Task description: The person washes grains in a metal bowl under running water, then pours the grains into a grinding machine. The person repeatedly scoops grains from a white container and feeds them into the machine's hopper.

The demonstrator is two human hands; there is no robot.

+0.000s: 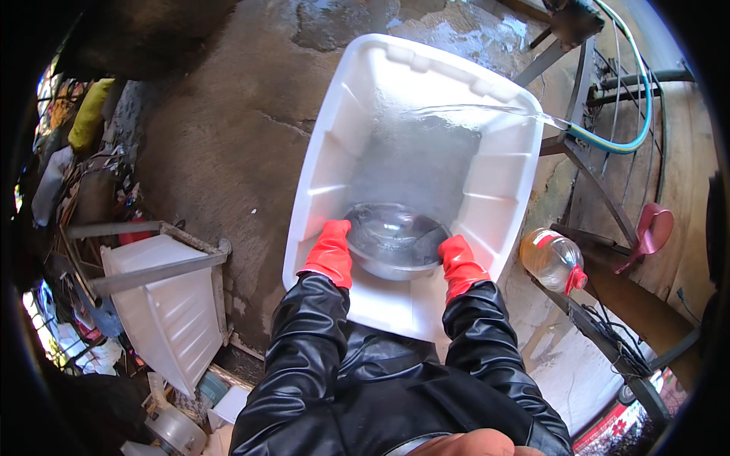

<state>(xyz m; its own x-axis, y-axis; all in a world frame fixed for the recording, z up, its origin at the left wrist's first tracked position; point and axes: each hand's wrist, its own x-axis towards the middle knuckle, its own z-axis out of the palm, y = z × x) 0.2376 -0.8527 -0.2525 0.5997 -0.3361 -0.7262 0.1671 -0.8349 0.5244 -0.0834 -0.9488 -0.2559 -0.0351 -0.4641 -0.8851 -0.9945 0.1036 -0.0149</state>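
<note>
A round metal basin (391, 267) is inside a large white plastic tub (310, 178), toward the tub's near end. My left hand (330, 252), in a red rubber glove, is closed on the basin's left rim. On the opposite rim my right hand (461, 266), gloved the same way, is closed too; the fingertips of both hands are partly hidden. Water shows in the tub and shines inside the basin. From the far right, a blue-green hose (608, 144) sends a stream of water (494, 112) over the tub's right edge.
Right of the tub stand a clear plastic bottle (549, 257) with a red cap and a pink dipper (652, 230), near a metal frame (601, 190). Another white tub (179, 308) sits by a frame at left. A metal pot (176, 430) is at lower left. The concrete floor (220, 152) is wet.
</note>
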